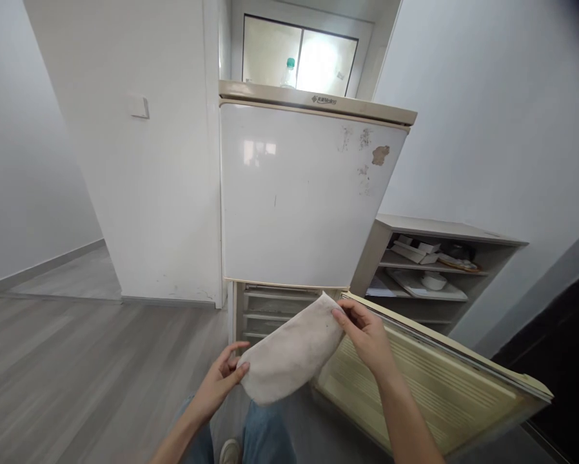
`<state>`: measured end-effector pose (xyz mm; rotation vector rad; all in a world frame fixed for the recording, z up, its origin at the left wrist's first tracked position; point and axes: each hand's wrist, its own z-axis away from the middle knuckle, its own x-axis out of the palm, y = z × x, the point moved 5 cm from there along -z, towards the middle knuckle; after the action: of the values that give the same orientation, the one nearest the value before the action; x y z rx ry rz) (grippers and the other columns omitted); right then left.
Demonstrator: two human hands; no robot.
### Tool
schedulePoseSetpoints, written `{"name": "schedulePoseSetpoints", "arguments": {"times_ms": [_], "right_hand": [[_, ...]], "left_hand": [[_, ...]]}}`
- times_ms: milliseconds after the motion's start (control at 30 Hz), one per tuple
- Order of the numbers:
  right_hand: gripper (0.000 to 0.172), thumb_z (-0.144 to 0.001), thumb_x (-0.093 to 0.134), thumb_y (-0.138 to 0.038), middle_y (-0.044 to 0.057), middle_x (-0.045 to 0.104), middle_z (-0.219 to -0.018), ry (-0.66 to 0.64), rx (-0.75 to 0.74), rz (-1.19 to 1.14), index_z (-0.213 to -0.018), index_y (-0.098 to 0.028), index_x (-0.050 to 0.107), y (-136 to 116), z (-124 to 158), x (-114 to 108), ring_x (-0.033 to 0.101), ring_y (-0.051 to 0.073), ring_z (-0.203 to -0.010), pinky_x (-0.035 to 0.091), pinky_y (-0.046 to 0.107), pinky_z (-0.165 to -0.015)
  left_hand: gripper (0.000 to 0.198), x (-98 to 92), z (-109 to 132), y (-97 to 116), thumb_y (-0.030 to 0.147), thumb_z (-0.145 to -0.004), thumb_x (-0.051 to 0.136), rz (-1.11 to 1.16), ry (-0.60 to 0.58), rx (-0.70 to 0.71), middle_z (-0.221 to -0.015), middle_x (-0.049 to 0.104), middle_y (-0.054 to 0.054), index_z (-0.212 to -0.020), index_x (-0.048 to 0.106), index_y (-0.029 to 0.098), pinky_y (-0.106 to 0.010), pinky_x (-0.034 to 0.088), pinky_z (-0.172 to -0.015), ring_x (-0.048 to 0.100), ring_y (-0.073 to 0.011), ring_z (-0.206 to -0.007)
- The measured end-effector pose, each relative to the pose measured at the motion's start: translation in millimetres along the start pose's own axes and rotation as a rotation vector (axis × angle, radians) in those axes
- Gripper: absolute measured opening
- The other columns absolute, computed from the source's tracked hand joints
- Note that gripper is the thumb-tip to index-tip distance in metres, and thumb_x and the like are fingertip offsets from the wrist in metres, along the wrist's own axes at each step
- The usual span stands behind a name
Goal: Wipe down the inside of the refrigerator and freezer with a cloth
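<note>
A folded off-white cloth [292, 354] is stretched between my two hands in front of the fridge. My left hand [222, 377] pinches its lower left end between thumb and fingers. At the upper right end, my right hand [362, 328] grips the cloth near its corner. Behind it stands a white refrigerator [299, 193] with its upper door closed. Its lower door [429, 380] hangs open to the right, showing a ribbed yellowish inner side. Drawers [270, 306] show inside the lower compartment, partly hidden by the cloth.
A low shelf unit [454, 229] with boxes and a white bowl [433, 280] stands right of the fridge. A bottle with a green cap [290, 71] is on the fridge top. Grey wood-look floor [100, 361] spreads to the left, below a white wall [168, 193].
</note>
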<state>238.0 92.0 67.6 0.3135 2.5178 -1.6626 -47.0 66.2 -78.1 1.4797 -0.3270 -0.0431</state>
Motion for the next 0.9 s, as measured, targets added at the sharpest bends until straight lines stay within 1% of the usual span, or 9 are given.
{"name": "schedulePoseSetpoints", "arguments": {"times_ms": [67, 233, 333, 467, 533, 600, 667, 800, 900], "right_hand": [[0.029, -0.078, 0.066, -0.048, 0.002, 0.062, -0.081, 0.028, 0.012, -0.004, -0.088, -0.021, 0.065, 3.0, -0.3, -2.3, 0.053, 0.015, -0.073, 0.04, 0.025, -0.064], [0.028, -0.079, 0.065, -0.048, 0.002, 0.061, -0.08, 0.081, -0.022, 0.005, -0.086, -0.02, 0.065, -0.9, -1.3, -3.1, 0.053, 0.015, -0.072, 0.04, 0.025, -0.064], [0.027, -0.08, 0.064, -0.047, 0.002, 0.061, -0.079, 0.063, -0.041, 0.048, -0.087, -0.02, 0.064, -4.4, -1.5, 0.4, 0.052, 0.015, -0.071, 0.039, 0.026, -0.063], [0.025, -0.082, 0.062, -0.045, 0.002, 0.061, -0.081, 0.032, -0.06, 0.087, -0.087, -0.02, 0.064, -11.1, -0.3, 3.5, 0.053, 0.016, -0.074, 0.039, 0.025, -0.064], [0.024, -0.083, 0.061, -0.043, 0.003, 0.062, -0.082, 0.006, -0.073, 0.084, -0.087, -0.02, 0.064, -17.3, 1.7, 5.1, 0.055, 0.016, -0.076, 0.04, 0.025, -0.066], [0.022, -0.084, 0.059, -0.041, 0.003, 0.063, -0.085, -0.061, -0.088, 0.085, -0.088, -0.021, 0.065, -25.0, 4.5, 9.5, 0.056, 0.016, -0.078, 0.041, 0.025, -0.067], [0.019, -0.085, 0.058, -0.038, 0.003, 0.064, -0.086, -0.152, -0.1, 0.102, -0.087, -0.021, 0.065, -32.9, 8.1, 16.8, 0.057, 0.016, -0.08, 0.041, 0.025, -0.069], [0.019, -0.087, 0.057, -0.038, 0.002, 0.064, -0.084, -0.296, -0.097, 0.132, -0.087, -0.021, 0.065, -43.5, 14.4, 32.5, 0.057, 0.015, -0.077, 0.041, 0.025, -0.067], [0.021, -0.085, 0.059, -0.04, 0.002, 0.065, -0.08, -0.349, -0.086, 0.112, -0.086, -0.02, 0.066, -46.5, 15.7, 40.9, 0.056, 0.015, -0.073, 0.041, 0.025, -0.064]], "left_hand": [[0.043, -3.9, 4.9, 10.3, 0.045, -0.081, 0.057, -0.049, 0.033, 0.04, -0.091, 0.067, -0.001, -0.12, 0.049, 0.027, -0.026, 0.044, -0.076, 0.059, -0.0142, -0.084], [0.03, 5.9, 17.4, 28.7, 0.049, -0.081, 0.055, -0.463, -0.041, 0.081, -0.082, 0.063, -0.001, -0.083, 0.064, 0.02, -0.024, 0.041, -0.07, 0.054, -0.0136, -0.077], [0.036, 10.5, 21.4, 21.5, 0.053, -0.079, 0.054, -0.72, -0.067, 0.096, -0.072, 0.062, 0.0, -0.073, 0.062, 0.019, -0.025, 0.04, -0.07, 0.054, -0.014, -0.073], [0.043, 1.5, 21.5, 1.6, 0.057, -0.081, 0.047, -0.946, -0.041, 0.075, -0.068, 0.064, -0.001, -0.065, 0.06, 0.019, -0.028, 0.041, -0.07, 0.059, -0.0156, -0.071], [0.039, -4.1, 20.4, -2.2, 0.056, -0.08, 0.049, -0.956, -0.053, 0.07, -0.078, 0.07, -0.002, -0.072, 0.063, 0.021, -0.03, 0.044, -0.076, 0.063, -0.0182, -0.08], [0.035, -6.1, 18.2, 4.3, 0.054, -0.077, 0.056, -0.894, -0.059, 0.1, -0.104, 0.071, -0.005, -0.092, 0.066, 0.024, -0.033, 0.046, -0.09, 0.062, -0.0223, -0.101], [0.046, -2.7, 14.5, 19.7, 0.052, -0.075, 0.06, -0.812, -0.05, 0.137, -0.132, 0.06, -0.008, -0.115, 0.059, 0.029, -0.039, 0.04, -0.106, 0.052, -0.0257, -0.124], [0.069, 26.1, 1.8, 55.2, 0.049, -0.073, 0.064, -0.697, -0.092, 0.197, -0.152, 0.039, -0.006, -0.136, 0.041, 0.035, -0.046, 0.026, -0.117, 0.034, -0.0275, -0.14], [0.08, 58.8, -8.2, 61.3, 0.046, -0.067, 0.072, -0.511, -0.267, 0.192, -0.151, 0.041, -0.008, -0.139, 0.038, 0.032, -0.046, 0.029, -0.115, 0.037, -0.0289, -0.138]]}}
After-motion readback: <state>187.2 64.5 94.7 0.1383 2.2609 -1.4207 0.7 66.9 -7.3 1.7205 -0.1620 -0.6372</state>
